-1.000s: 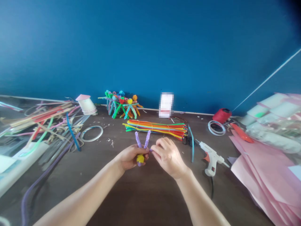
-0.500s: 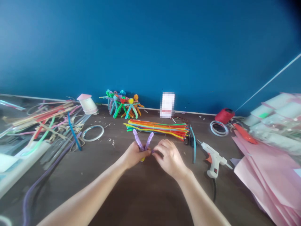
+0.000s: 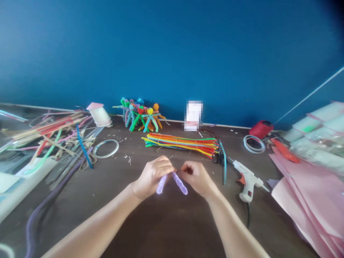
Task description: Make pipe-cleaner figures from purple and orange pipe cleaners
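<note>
My left hand (image 3: pixel 158 175) is closed around a purple pipe-cleaner figure (image 3: pixel 179 183), low over the middle of the dark table. Two coiled purple legs stick out below the fingers, spread in a V and pointing towards me. The rest of the figure is hidden in the grip. Pinched fingertips of my right hand (image 3: pixel 195 176) meet the same figure from the right, close to the top of its legs. Just beyond both hands lies a bundle of coloured pipe cleaners (image 3: pixel 180 143), mostly orange, red and yellow.
Several pipe-cleaner figures (image 3: pixel 141 114) stand against the blue wall. At right are a hot glue gun (image 3: pixel 247 181), a tape roll (image 3: pixel 254 144), a red thread spool (image 3: pixel 260 129) and pink sheets (image 3: pixel 303 193). Loose strips (image 3: pixel 61 139) and a white paper cup (image 3: pixel 99 115) crowd the left.
The purple figure has been turned over: its legs pointed away and up, and now point towards me. My left hand has rolled over with it; my right hand stays beside it.
</note>
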A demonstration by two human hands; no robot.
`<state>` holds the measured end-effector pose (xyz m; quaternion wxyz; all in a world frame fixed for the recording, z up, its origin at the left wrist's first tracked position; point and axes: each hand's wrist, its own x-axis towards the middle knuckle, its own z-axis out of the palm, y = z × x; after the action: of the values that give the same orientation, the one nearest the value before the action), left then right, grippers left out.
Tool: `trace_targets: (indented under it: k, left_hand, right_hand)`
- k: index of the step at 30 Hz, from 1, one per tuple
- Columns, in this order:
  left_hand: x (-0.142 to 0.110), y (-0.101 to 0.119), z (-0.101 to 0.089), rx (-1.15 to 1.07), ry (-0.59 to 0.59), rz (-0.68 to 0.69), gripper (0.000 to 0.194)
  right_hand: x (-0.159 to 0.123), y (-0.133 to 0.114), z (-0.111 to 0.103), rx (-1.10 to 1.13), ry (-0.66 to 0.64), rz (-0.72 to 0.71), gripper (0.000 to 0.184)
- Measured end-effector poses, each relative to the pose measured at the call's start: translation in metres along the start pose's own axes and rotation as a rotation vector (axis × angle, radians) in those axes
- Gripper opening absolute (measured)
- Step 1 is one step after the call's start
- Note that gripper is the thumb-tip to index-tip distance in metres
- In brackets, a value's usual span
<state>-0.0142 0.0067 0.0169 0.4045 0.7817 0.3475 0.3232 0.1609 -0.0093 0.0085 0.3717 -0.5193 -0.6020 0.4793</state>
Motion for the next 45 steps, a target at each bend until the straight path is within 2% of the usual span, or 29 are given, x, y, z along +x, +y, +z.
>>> trace_targets:
  k: [4, 7, 9, 11, 13, 15, 17, 19, 23, 26, 29, 33, 34, 36, 38, 41, 44, 45]
  left_hand:
    - [-0.002, 0.004, -0.002, -0.129, -0.01, -0.051, 0.01]
    - [0.001, -0.001, 0.005, -0.199, 0.085, -0.149, 0.009]
    - [0.005, -0.007, 0.011, -0.332, 0.181, -0.334, 0.015]
    - [0.008, -0.012, 0.015, -0.584, 0.226, -0.503, 0.02]
    - [0.01, -0.014, 0.015, -0.775, 0.225, -0.601, 0.023]
    - [0.01, -0.014, 0.015, -0.847, 0.195, -0.635, 0.024]
    - [0.009, -0.012, 0.014, -0.862, 0.16, -0.634, 0.024]
    - [0.007, -0.01, 0.015, -0.863, 0.128, -0.621, 0.025]
    - [0.006, -0.009, 0.015, -0.908, 0.093, -0.602, 0.034]
    - [0.006, -0.011, 0.012, -0.996, 0.01, -0.578, 0.043]
    - [0.005, -0.015, 0.009, -1.022, -0.026, -0.544, 0.034]
    - [0.005, -0.022, 0.007, -1.01, -0.002, -0.505, 0.021]
    - [0.005, -0.023, 0.007, -1.032, 0.026, -0.502, 0.019]
    - [0.007, -0.024, 0.008, -1.116, 0.127, -0.496, 0.014]
    - [0.01, -0.022, 0.011, -1.2, 0.219, -0.48, 0.011]
    - [0.015, -0.014, 0.018, -1.256, 0.259, -0.452, 0.007]
    - [0.019, -0.007, 0.022, -1.27, 0.235, -0.41, 0.012]
    - [0.019, -0.006, 0.021, -1.272, 0.261, -0.404, 0.016]
  right_hand:
    - [0.002, 0.004, 0.002, 0.301, -0.042, 0.125, 0.016]
    - [0.003, 0.004, 0.002, 0.318, -0.056, 0.144, 0.014]
    - [0.002, 0.003, 0.002, 0.218, -0.044, 0.07, 0.01]
    - [0.001, 0.002, 0.001, 0.07, 0.057, -0.074, 0.017]
    - [0.0, 0.0, 0.001, -0.085, 0.18, -0.242, 0.02]
    - [-0.001, -0.001, 0.002, -0.201, 0.223, -0.375, 0.016]
    - [-0.002, -0.003, 0.003, -0.27, 0.206, -0.441, 0.014]
    - [-0.001, -0.003, 0.003, -0.291, 0.184, -0.447, 0.012]
    - [0.001, -0.004, 0.001, -0.239, 0.136, -0.349, 0.007]
    - [0.001, -0.004, -0.004, -0.204, 0.09, -0.275, 0.009]
    - [0.002, -0.005, -0.008, -0.181, 0.033, -0.239, 0.012]
    - [0.004, -0.003, -0.01, -0.053, 0.03, -0.194, 0.015]
    - [0.004, -0.002, -0.011, 0.03, 0.032, -0.178, 0.018]
    - [0.006, -0.001, -0.012, 0.215, 0.023, -0.118, 0.036]
    - [0.006, -0.002, -0.012, 0.322, 0.005, -0.01, 0.046]
    - [0.007, -0.008, -0.008, 0.295, -0.011, 0.127, 0.036]
    - [0.008, -0.017, -0.005, 0.228, 0.04, 0.114, 0.028]
    - [0.008, -0.02, -0.006, 0.212, 0.073, 0.097, 0.026]
